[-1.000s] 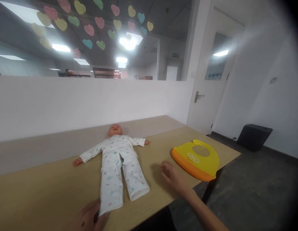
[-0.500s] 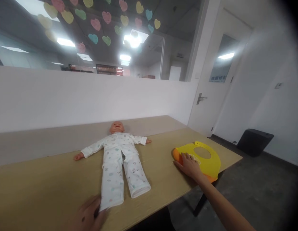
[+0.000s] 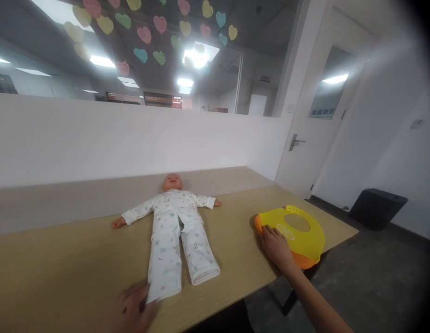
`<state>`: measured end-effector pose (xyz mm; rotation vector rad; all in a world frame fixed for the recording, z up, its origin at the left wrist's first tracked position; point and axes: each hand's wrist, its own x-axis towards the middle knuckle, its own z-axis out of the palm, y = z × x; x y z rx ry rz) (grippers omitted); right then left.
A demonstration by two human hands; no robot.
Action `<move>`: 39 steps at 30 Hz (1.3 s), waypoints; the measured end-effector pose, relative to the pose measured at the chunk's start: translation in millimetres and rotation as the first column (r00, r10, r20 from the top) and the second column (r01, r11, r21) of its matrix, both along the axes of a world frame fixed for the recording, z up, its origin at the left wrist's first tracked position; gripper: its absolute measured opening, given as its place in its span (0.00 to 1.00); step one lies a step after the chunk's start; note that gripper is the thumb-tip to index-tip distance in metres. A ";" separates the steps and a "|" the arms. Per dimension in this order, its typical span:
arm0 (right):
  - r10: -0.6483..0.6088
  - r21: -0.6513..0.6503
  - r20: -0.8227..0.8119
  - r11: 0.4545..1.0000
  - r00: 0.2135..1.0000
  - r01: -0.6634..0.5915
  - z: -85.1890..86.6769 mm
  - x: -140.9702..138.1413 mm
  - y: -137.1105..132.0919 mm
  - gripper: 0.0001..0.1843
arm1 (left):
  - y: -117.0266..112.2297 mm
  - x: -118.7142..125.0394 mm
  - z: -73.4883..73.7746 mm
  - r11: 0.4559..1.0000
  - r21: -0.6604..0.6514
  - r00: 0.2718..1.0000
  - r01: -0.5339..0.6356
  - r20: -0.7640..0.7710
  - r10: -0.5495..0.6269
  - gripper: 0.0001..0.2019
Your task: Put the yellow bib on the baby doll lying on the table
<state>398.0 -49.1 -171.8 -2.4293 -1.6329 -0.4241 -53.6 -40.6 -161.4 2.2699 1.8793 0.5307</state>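
While the right hand [image 3: 275, 245] lay palm-down, fingers extended and unclenched, on the orange near edge of the yellow bib [image 3: 311, 239], the rest of the bib spread beyond and to the right of its fingertips, neck opening farthest away. The left hand [image 3: 132, 311] touched a trouser hem of the doll [image 3: 173, 217], which stretched lengthwise away from it along the bench [image 3: 62, 259], head farthest; cut off by the frame and blurred, that hand's grip could not be told.
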 end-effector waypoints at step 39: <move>0.107 -0.019 -0.185 0.993 0.977 -0.112 34.0 -18.0 2.6 0.19 | 1.5 -5.8 -5.3 0.995 0.047 0.996 0.083 0.013 -0.084 0.17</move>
